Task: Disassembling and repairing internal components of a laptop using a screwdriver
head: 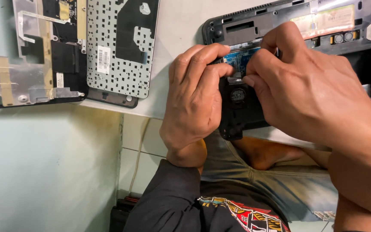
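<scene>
An opened black laptop base (288,21) lies on the white table (181,25) at the upper right, its blue circuit board (237,60) and a round black fan (238,95) showing. My left hand (194,99) grips the laptop's near corner, fingers curled over the board's edge. My right hand (310,86) reaches in from the right, thumb and fingertips pinched on something small at the board; what it pinches is hidden by the fingers.
A removed keyboard (119,47) lies face down at the upper middle, next to a metal-lined cover panel (31,51) at the upper left. The table edge runs just below them. My lap and bare foot (271,154) sit under the laptop.
</scene>
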